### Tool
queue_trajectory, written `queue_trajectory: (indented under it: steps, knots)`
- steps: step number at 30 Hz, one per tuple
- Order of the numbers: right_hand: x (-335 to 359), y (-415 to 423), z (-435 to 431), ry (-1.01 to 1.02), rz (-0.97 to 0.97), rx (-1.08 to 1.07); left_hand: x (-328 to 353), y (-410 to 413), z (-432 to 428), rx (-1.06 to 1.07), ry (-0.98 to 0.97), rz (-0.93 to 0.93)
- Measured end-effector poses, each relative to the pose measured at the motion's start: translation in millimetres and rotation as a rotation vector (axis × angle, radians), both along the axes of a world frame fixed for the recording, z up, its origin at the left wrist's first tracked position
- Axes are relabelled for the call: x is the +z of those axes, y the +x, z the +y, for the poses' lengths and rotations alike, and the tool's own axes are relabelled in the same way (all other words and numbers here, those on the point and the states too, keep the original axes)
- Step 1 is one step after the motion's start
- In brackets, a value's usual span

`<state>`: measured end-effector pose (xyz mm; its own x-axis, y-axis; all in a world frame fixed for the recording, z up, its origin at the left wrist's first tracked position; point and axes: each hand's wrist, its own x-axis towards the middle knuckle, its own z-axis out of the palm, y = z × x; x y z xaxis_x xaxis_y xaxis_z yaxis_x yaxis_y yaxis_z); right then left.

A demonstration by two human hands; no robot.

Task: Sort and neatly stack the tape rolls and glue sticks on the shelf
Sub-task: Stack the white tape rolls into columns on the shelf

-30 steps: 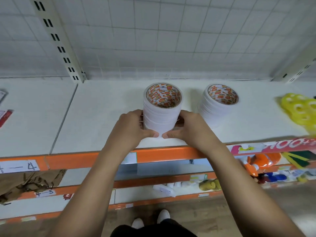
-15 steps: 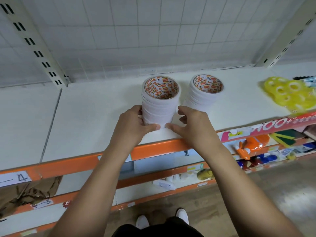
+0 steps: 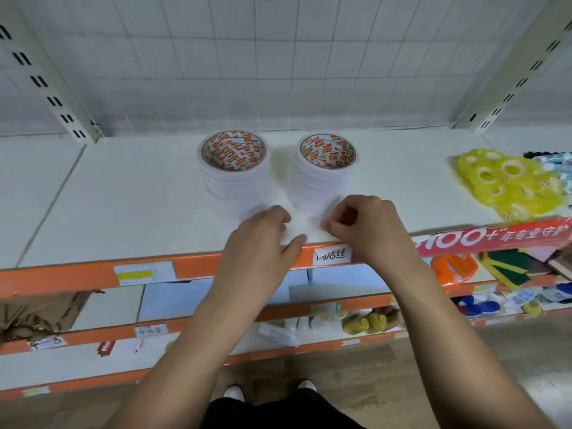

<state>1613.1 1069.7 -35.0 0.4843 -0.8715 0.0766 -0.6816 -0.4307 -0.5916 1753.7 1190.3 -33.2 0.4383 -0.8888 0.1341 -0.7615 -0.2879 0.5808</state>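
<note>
Two upright stacks of white tape rolls with orange-printed cores stand side by side on the white shelf [image 3: 130, 205]. The left stack [image 3: 235, 178] is slightly taller than the right stack [image 3: 325, 174]. My left hand [image 3: 263, 243] hovers just in front of the left stack's base, fingers loosely apart, holding nothing. In front of the right stack's base sits my right hand [image 3: 365, 227], its fingers curled and nothing visible in them. A pile of yellow tape rolls [image 3: 507, 187] lies at the shelf's right end.
The shelf has an orange front rail [image 3: 77, 277] with paper labels. Slotted uprights rise at back left [image 3: 46, 85] and back right [image 3: 510, 78] before a white grid panel. Lower shelves hold mixed goods. A red banner [image 3: 495, 239] covers the rail at right.
Both hands have let go of the left tape stack and drawn back toward the shelf's front edge. The left stack now stands farther back, level with the right one.
</note>
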Motion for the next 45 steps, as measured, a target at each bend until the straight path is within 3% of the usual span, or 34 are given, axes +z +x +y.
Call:
queue_trajectory:
  steps: [8, 11, 22, 27, 37, 42, 45]
  knots:
    - [-5.5, -12.1, -52.1, 0.091, -0.036, 0.067, -16.1, -29.7, -37.7, 0.025, 0.056, -0.072]
    - [-8.6, -2.5, -60.8, 0.123, -0.05, 0.156, -17.8, -20.6, -32.0, 0.108, 0.07, -0.112]
    - [-13.6, 15.8, -43.2, 0.131, -0.1, 0.145, -17.7, 16.4, 4.9, 0.249, 0.081, -0.166]
    - [-13.2, 29.2, -27.0, 0.107, -0.087, 0.12, -11.5, 47.8, 17.4, 0.394, 0.043, -0.002]
    - [-10.2, 32.5, -20.8, 0.157, -0.083, 0.091, -11.3, 81.1, 3.9, 0.269, -0.038, 0.198]
    - [5.1, 37.7, -18.3, 0.156, -0.283, 0.104, 1.5, 83.8, -0.5, 0.162, -0.282, 0.338]
    - [7.2, 41.9, -15.6, 0.147, -0.301, 0.111, 3.3, 82.0, -4.4, 0.177, -0.347, 0.345]
